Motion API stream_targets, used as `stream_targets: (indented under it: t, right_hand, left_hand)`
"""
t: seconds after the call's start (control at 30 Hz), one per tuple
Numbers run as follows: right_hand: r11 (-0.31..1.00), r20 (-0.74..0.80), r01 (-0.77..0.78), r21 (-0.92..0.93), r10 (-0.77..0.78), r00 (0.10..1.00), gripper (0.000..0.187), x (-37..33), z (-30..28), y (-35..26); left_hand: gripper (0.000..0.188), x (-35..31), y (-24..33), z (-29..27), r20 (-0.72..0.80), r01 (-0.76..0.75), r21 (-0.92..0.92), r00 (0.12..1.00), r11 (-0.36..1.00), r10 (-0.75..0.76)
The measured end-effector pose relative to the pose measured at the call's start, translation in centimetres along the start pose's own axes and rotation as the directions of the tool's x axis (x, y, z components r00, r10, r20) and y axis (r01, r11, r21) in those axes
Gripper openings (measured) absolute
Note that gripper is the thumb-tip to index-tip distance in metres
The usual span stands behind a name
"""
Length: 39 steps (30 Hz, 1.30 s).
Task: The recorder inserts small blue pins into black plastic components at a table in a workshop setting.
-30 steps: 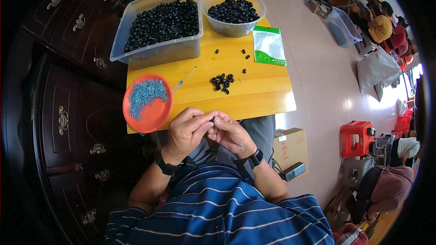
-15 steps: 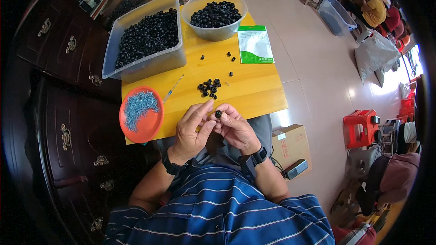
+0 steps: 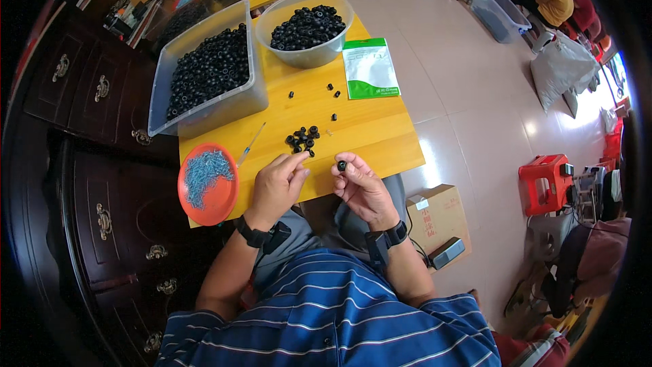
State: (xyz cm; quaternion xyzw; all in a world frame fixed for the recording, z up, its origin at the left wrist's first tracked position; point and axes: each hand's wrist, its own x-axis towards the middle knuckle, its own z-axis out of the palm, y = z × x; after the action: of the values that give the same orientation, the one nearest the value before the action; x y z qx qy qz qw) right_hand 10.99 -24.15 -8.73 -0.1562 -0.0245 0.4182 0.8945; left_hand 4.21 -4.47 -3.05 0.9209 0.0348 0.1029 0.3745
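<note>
Between the thumb and fingertips of my right hand (image 3: 365, 187) is a small round black part (image 3: 341, 165), held just off the table's near edge. My left hand (image 3: 277, 185) reaches over the yellow table (image 3: 380, 136), index finger stretched out and thumb apart. Its fingertip is at a black ring-shaped part (image 3: 311, 153); whether it touches I cannot tell. Just beyond lies a small pile of similar black parts (image 3: 299, 140). To the left, an orange plate (image 3: 226, 198) bears many thin bluish metal pieces (image 3: 206, 175), too small to name. A slender screwdriver-like tool (image 3: 251, 144) lies beside it.
A large clear bin (image 3: 210, 112) and a round clear tub (image 3: 309, 58) full of black parts stand at the back. Near them lies a green-and-white packet (image 3: 371, 71). Dark drawers (image 3: 102, 163) flank the left; a cardboard box (image 3: 438, 214) stands on the right.
My hands have moved apart. The right keeps the black part and has shifted slightly right; the left has gone to the near side of the pile. The whole view has shifted a little.
</note>
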Motion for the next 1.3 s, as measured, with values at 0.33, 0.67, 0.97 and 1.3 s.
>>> stream_targets:
  t: [0.33,0.67,0.97,1.3]
  right_hand:
    - [0.997,-0.004,0.008,-0.082,-0.008,1.000,0.030,-0.1,-0.2,-0.2]
    - [0.988,-0.026,-0.045,-0.150,0.042,0.999,0.029,0.1,1.0,1.1]
    - [0.961,0.000,-0.192,-0.200,0.196,0.981,0.027,0.7,2.1,4.5]
    - [0.934,0.014,-0.236,-0.268,0.248,0.969,0.026,1.0,3.6,6.9]
  left_hand:
    - [0.019,2.0,-1.6,2.0,0.008,-0.149,0.282,0.988,0.948,0.153]
    - [0.010,-1.6,-0.5,0.3,-0.060,-0.019,-0.100,0.998,0.995,0.013]
    - [0.013,-5.2,-0.5,-3.6,-0.128,0.082,-0.587,0.973,0.806,-0.191]
    - [0.013,-7.4,-1.5,-4.5,-0.166,0.055,-0.530,0.972,0.846,-0.167]
